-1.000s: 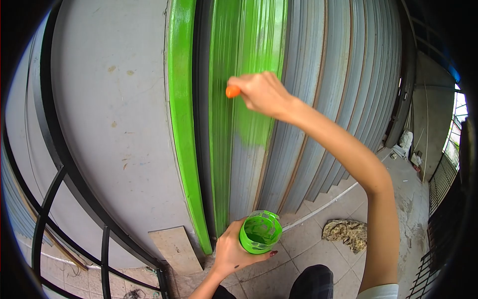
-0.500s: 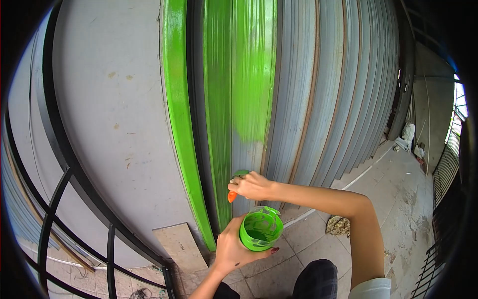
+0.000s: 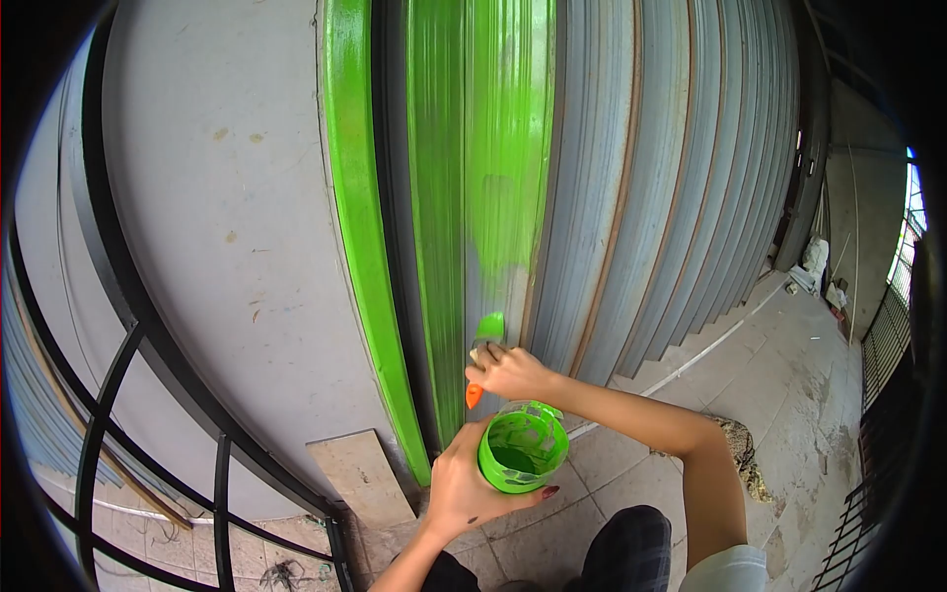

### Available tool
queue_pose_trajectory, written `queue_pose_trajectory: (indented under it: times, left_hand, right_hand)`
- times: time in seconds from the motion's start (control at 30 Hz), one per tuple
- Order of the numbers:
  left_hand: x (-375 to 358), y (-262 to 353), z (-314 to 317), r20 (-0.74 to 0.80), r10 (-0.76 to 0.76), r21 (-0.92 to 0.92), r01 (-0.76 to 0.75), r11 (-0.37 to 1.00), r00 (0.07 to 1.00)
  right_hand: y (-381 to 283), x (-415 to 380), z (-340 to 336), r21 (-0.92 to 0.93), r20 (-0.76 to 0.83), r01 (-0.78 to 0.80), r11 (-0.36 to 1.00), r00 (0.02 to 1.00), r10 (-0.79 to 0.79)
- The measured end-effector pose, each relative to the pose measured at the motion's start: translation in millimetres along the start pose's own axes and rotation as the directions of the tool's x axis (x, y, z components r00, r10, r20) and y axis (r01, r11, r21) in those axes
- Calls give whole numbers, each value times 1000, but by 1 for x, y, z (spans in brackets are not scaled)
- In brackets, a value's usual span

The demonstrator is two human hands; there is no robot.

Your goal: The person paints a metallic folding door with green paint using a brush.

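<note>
My right hand [image 3: 511, 373] is closed round a paintbrush with an orange handle [image 3: 474, 396]. The green bristles [image 3: 491, 327] point up and lie against the lower grey part of a folded metal panel [image 3: 498, 291]. Above them the panel is coated in wet green paint [image 3: 508, 118]. My left hand [image 3: 462, 485] is wrapped round a cup of green paint [image 3: 523, 449], just below the brush. The cup is open at the top, with paint smeared on its inner wall.
Unpainted grey metal folds [image 3: 651, 178] run off to the right. A pale wall [image 3: 217, 247] and black metal bars [image 3: 219, 474] stand at the left. A board [image 3: 363, 479] leans near the floor. A rough clump [image 3: 740, 459] lies on the tiles [image 3: 779, 395].
The brush has tilted upright and its bristles now show against the panel above my right hand. Fresh green strokes reach lower. Both hands and the cup have shifted slightly right in view.
</note>
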State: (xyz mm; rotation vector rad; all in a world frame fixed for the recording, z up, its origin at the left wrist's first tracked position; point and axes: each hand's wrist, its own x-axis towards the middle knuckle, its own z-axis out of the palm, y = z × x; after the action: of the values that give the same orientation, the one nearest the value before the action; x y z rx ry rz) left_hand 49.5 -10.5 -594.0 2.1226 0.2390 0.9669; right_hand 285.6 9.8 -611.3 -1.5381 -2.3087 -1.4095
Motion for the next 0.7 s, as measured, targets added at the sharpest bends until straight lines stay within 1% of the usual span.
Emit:
queue_pose_trajectory:
  times: [0.1,0.13,0.17,0.2,0.23,0.27,0.3,0.37,0.43,0.5,0.53,0.57,0.6,0.63,0.67,0.7]
  left_hand:
    - [1,0,0,10,4,-5,-4,1000,1000]
    - [0,0,0,5,13,3,-13,1000,1000]
    - [-1,-1,0,1,19,11,-19,1000,1000]
    - [-1,-2,1,3,19,10,-19,1000,1000]
    - [-1,-3,1,5,20,9,-20,1000,1000]
    - [-1,-4,1,6,23,9,-23,1000,1000]
    - [-1,-5,1,8,14,12,-14,1000,1000]
    - [0,-4,1,5,10,19,-10,1000,1000]
    - [2,-5,1,2,5,25,-5,1000,1000]
    - [2,-7,-1,9,-2,27,2,1000,1000]
    - [2,-7,-2,16,-6,27,6,1000,1000]
    - [2,-8,-3,26,-13,28,12,1000,1000]
    - [2,-10,-3,31,1,34,-2,999,1000]
    - [2,-12,-3,31,11,38,-12,999,999]
    - [1,-13,-2,32,16,46,-18,999,999]
    - [1,-14,-2,31,28,52,-29,998,999]
  right_hand:
    - [6,-14,-6,156,196,-82,984,979,50]
    - [21,-3,-26,191,193,-188,963,970,151]
    - [39,9,-42,172,106,-215,961,974,199]
    - [59,19,-52,123,-61,-203,971,975,212]
    - [75,33,-78,77,-134,-224,972,963,233]
    - [87,43,-94,-39,-297,-237,971,930,216]
    - [95,46,-106,-99,-333,-287,953,912,240]
    - [93,36,-103,-171,-351,-290,942,911,217]
    - [63,7,-72,-232,-246,-194,953,960,136]
    - [32,-30,-43,-82,-116,-107,991,988,97]
    - [26,-38,-47,91,-33,-202,975,978,206]
    - [21,-46,-51,255,70,-305,918,952,297]
    - [20,-50,-57,401,189,-407,821,913,361]
    - [24,-49,-69,484,71,-457,746,870,487]
    - [30,-46,-84,576,-31,-483,659,793,608]
    - [32,-44,-100,669,-112,-487,562,682,723]
